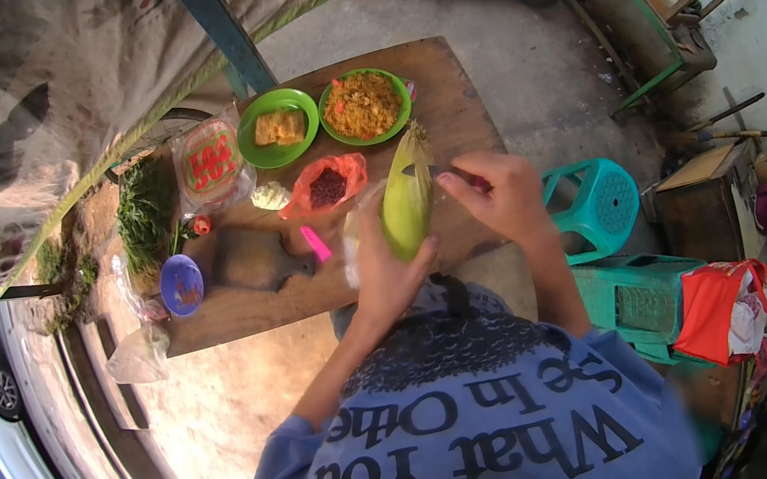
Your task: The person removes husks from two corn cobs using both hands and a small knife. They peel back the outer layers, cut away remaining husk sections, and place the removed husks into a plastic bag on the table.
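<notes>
My left hand (391, 261) is wrapped around the lower part of an ear of corn in its green husk (407, 209), held tilted above the table's near side. Dry silk (417, 139) shows at the ear's far end. My right hand (501, 193) grips a small knife (414, 170), its dark blade lying across the husk near the upper part. Most of the knife's reddish handle is hidden by my fingers. Past the ear lies an orange plastic bag (345, 170) of dark red grains or beans. A pink plastic piece (316, 243) rests left of my left hand.
The wooden table (274, 315) bears a green plate of fried rice (365, 105), a green plate of tofu or tempeh blocks (279, 129), leafy greens (143, 219), a dark stone mortar slab (253, 257) and a purple bowl (182, 284). Teal plastic stools (610, 205) stand at right.
</notes>
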